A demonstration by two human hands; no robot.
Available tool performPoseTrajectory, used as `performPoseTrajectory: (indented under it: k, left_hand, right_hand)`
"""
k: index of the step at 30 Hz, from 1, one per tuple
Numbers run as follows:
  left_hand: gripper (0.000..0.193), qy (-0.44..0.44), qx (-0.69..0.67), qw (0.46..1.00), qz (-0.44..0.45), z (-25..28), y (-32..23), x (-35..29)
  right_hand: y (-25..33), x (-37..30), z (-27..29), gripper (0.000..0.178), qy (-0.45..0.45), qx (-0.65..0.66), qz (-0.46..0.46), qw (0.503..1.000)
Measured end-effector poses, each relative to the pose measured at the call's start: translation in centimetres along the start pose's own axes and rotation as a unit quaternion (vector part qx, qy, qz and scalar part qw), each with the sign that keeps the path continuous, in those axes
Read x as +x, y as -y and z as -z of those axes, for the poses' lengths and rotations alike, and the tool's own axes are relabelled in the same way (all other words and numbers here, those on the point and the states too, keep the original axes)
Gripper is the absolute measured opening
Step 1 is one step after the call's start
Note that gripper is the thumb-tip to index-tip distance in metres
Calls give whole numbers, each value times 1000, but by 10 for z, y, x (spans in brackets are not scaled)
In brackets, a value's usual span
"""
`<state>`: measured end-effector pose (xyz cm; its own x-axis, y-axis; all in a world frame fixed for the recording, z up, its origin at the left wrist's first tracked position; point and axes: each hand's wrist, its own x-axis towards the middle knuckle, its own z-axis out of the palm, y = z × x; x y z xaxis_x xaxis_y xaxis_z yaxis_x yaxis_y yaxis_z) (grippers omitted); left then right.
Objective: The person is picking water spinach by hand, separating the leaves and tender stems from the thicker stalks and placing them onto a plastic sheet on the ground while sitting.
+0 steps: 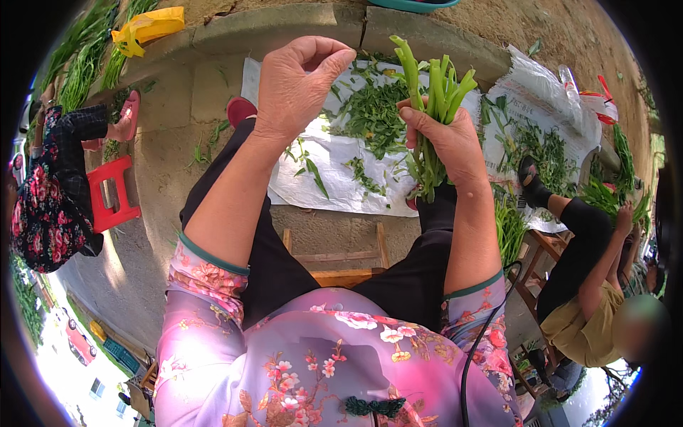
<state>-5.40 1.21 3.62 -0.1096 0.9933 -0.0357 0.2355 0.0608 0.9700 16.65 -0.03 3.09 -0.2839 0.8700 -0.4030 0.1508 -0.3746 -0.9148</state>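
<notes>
My right hand [448, 139] is wrapped round a bunch of green vegetable stems [442, 89], thick stalk ends up, the rest hanging below my fist. To its left, my left hand [297, 85] is raised apart from the bunch, thumb and forefinger tips pressed together; whatever they may hold is too small to make out. Beneath both hands, a white sheet [313, 181] on the ground bears a heap of loose green leaves [377, 110] and scattered sprigs.
Another white sheet [580, 121] with greens lies to the right, near a seated person [583, 292] handling greens. A red stool [112, 192] and someone in floral clothing [53, 192] are at left. Beyond runs a concrete kerb [277, 27]; a yellow bag [151, 27] rests near it.
</notes>
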Motion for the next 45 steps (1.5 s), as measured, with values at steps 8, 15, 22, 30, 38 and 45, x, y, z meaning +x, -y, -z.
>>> performPoseTrajectory:
  k: [8, 15, 22, 30, 38, 45]
  left_hand:
    - [21, 14, -2, 999, -44, -1, -4, -4]
    - [21, 44, 0, 998, -44, -8, -8, -6]
    - [20, 62, -6, 998, -31, -9, -4, -6]
    - [18, 57, -19, 998, -15, -11, 0, -4]
    - [53, 96, -28, 986, 136, -20, 9, -11]
    - [76, 290, -178, 925, 170, -40, 3, -26]
  right_hand:
    - [-12, 4, 0, 17, 22, 18, 0, 1000]
    - [-14, 1, -2, 15, 3, -63, 2, 998]
    - [-11, -1, 1, 15, -5, -100, 12, 995]
    - [-25, 1, 0, 22, -22, -149, 64, 986]
    - [-27, 2, -9, 30, -101, -354, 98, 925]
    - [-21, 2, -15, 31, -148, -344, 120, 919]
